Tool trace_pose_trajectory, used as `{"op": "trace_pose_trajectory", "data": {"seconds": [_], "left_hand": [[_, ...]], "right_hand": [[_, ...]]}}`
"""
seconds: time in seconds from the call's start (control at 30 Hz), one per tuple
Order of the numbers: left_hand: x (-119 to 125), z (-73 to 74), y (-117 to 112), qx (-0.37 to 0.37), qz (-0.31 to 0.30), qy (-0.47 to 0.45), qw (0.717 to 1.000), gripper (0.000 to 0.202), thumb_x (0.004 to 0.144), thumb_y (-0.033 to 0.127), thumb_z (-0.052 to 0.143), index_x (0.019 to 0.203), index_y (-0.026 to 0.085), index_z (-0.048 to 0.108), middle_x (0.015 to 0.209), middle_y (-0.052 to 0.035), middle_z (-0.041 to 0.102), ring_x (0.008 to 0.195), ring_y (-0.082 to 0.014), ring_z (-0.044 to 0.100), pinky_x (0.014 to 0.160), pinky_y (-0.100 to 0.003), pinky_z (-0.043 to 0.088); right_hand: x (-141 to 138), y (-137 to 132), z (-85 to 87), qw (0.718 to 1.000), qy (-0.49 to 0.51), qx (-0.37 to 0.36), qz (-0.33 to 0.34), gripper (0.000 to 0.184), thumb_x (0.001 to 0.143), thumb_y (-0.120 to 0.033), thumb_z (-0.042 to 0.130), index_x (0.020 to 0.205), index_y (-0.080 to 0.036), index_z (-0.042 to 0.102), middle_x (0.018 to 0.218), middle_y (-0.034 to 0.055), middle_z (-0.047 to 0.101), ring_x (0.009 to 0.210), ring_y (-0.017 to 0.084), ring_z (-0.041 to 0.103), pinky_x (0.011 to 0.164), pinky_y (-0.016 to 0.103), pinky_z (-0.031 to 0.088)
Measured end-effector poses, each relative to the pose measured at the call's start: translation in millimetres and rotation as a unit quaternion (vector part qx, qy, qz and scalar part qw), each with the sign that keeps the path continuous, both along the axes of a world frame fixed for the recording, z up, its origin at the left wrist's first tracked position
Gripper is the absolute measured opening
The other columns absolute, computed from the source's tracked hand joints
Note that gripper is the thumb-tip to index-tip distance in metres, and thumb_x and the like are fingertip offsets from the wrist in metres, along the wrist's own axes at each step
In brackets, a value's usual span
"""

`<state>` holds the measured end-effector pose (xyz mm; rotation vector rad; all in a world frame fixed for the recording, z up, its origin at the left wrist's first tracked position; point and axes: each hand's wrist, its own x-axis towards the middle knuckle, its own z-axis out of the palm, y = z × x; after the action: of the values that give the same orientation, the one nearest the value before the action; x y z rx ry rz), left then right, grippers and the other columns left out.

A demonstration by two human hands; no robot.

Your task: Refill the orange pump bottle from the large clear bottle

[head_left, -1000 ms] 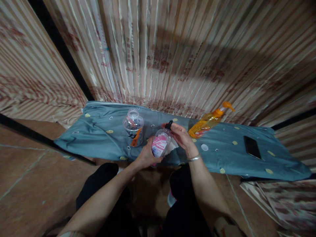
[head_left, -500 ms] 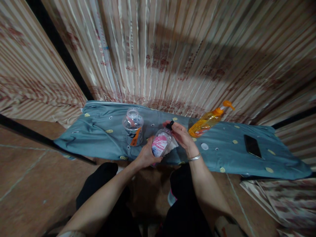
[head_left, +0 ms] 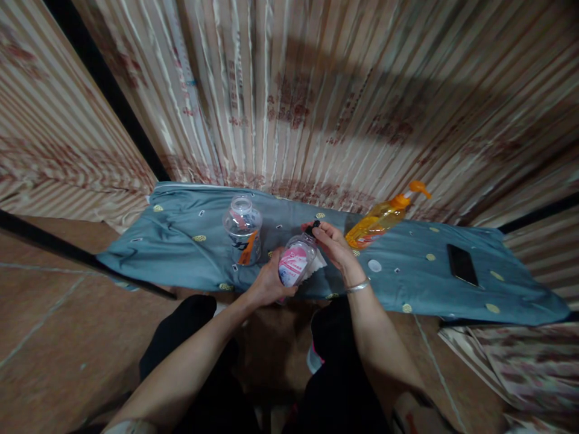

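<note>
My left hand (head_left: 270, 280) is wrapped round a clear bottle (head_left: 294, 264) with a pink and white label, tilted near the front edge of the cloth. My right hand (head_left: 332, 242) pinches the black pump top (head_left: 311, 228) at the bottle's neck. Whether the top has come off the neck, I cannot tell. Just left of the bottle stands an open clear plastic jar (head_left: 244, 232) with an orange and black label. A piece of white tissue (head_left: 318, 263) lies beside the bottle, partly hidden by it.
A pump bottle of yellow liquid (head_left: 377, 224) with an orange top stands right of my hands. A white round disc (head_left: 374, 266) and a black phone (head_left: 462, 264) lie on the blue-green cloth (head_left: 181, 253). A striped curtain (head_left: 289, 108) hangs behind; dark metal bars (head_left: 108, 96) frame the sides.
My right-hand fingers have closed more tightly on the black pump top. The left hand and bottle have barely moved.
</note>
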<state>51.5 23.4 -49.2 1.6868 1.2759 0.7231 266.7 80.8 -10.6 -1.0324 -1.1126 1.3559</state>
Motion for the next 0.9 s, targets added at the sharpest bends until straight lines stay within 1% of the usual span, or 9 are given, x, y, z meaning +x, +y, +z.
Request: {"op": "trace_pose_trajectory", "data": {"seconds": [0.07, 0.13, 0.23, 0.37, 0.43, 0.6, 0.7, 0.8, 0.9], "left_hand": [[-0.1, 0.2, 0.1, -0.001, -0.005, 0.006, 1.000, 0.101, 0.064, 0.025, 0.091, 0.154, 0.017, 0.046, 0.132, -0.0146, 0.077, 0.120, -0.0371, 0.078, 0.105, -0.049, 0.062], [-0.4, -0.3, 0.3, -0.003, -0.008, 0.012, 1.000, 0.101, 0.064, 0.025, 0.090, 0.155, 0.017, 0.046, 0.132, -0.0145, 0.077, 0.120, -0.0372, 0.078, 0.104, -0.049, 0.062], [-1.0, -2.5, 0.9, 0.001, -0.008, 0.016, 1.000, 0.102, 0.065, 0.025, 0.091, 0.155, 0.019, 0.045, 0.130, -0.0127, 0.078, 0.118, -0.0360, 0.078, 0.102, -0.047, 0.062], [-1.4, -4.5, 1.6, 0.021, 0.005, 0.016, 1.000, 0.103, 0.063, 0.025, 0.092, 0.154, 0.018, 0.044, 0.134, -0.0144, 0.077, 0.122, -0.0365, 0.077, 0.106, -0.048, 0.061], [-1.2, -4.1, 1.5, 0.016, 0.002, 0.012, 1.000, 0.103, 0.063, 0.026, 0.091, 0.154, 0.016, 0.044, 0.132, -0.0150, 0.077, 0.119, -0.0369, 0.078, 0.104, -0.048, 0.062], [-0.2, -3.3, 0.8, 0.004, -0.004, 0.017, 1.000, 0.104, 0.064, 0.027, 0.089, 0.156, 0.014, 0.042, 0.131, -0.0171, 0.077, 0.118, -0.0383, 0.078, 0.103, -0.050, 0.061], [-0.8, -5.0, 0.9, 0.009, -0.002, 0.022, 1.000, 0.103, 0.064, 0.026, 0.090, 0.156, 0.017, 0.043, 0.127, -0.0133, 0.078, 0.115, -0.0367, 0.078, 0.101, -0.048, 0.062], [-1.5, -6.8, 1.4, 0.017, 0.000, 0.022, 1.000, 0.104, 0.063, 0.026, 0.091, 0.156, 0.020, 0.043, 0.129, -0.0117, 0.078, 0.116, -0.0349, 0.078, 0.101, -0.046, 0.062], [-0.8, -7.0, 1.5, 0.024, -0.003, 0.022, 0.999, 0.104, 0.064, 0.026, 0.091, 0.156, 0.018, 0.043, 0.131, -0.0128, 0.078, 0.117, -0.0349, 0.078, 0.102, -0.046, 0.062]], "right_hand": [[0.6, 2.6, -1.6, 1.000, -0.016, -0.004, -0.012, 0.058, 0.049, -0.070, 0.107, 0.078, -0.029, 0.078, 0.100, 0.0025, 0.087, 0.098, 0.025, 0.077, 0.095, 0.038, 0.059], [1.6, 3.3, -1.7, 1.000, -0.024, -0.004, -0.010, 0.056, 0.048, -0.066, 0.109, 0.074, -0.028, 0.077, 0.098, 0.0019, 0.087, 0.094, 0.024, 0.077, 0.094, 0.038, 0.059], [3.6, -0.2, 2.0, 1.000, -0.022, 0.002, 0.022, 0.053, 0.055, -0.064, 0.107, 0.087, -0.029, 0.083, 0.102, 0.0030, 0.087, 0.100, 0.026, 0.078, 0.099, 0.040, 0.058], [5.5, -4.8, 6.1, 0.999, -0.009, 0.009, 0.046, 0.060, 0.061, -0.067, 0.104, 0.105, -0.029, 0.086, 0.112, 0.0043, 0.087, 0.114, 0.029, 0.077, 0.107, 0.041, 0.057], [5.7, -3.6, 4.7, 1.000, -0.008, 0.010, 0.028, 0.061, 0.059, -0.069, 0.105, 0.101, -0.031, 0.085, 0.110, 0.0033, 0.087, 0.114, 0.028, 0.077, 0.107, 0.041, 0.057], [5.1, 1.1, -1.0, 0.999, -0.034, 0.011, -0.007, 0.055, 0.052, -0.067, 0.108, 0.079, -0.030, 0.078, 0.101, 0.0028, 0.087, 0.103, 0.027, 0.077, 0.100, 0.041, 0.059], [6.3, -1.4, 1.4, 0.999, -0.036, 0.015, 0.016, 0.053, 0.057, -0.066, 0.106, 0.088, -0.029, 0.083, 0.106, 0.0043, 0.087, 0.108, 0.028, 0.077, 0.103, 0.042, 0.057], [8.6, -3.9, 5.2, 0.999, -0.026, 0.014, 0.034, 0.060, 0.059, -0.070, 0.104, 0.099, -0.030, 0.086, 0.110, 0.0042, 0.087, 0.114, 0.029, 0.077, 0.108, 0.043, 0.056], [10.0, -2.3, 5.0, 1.000, -0.021, 0.008, 0.018, 0.062, 0.054, -0.075, 0.104, 0.094, -0.031, 0.084, 0.106, 0.0031, 0.087, 0.111, 0.029, 0.077, 0.105, 0.041, 0.057]]}}
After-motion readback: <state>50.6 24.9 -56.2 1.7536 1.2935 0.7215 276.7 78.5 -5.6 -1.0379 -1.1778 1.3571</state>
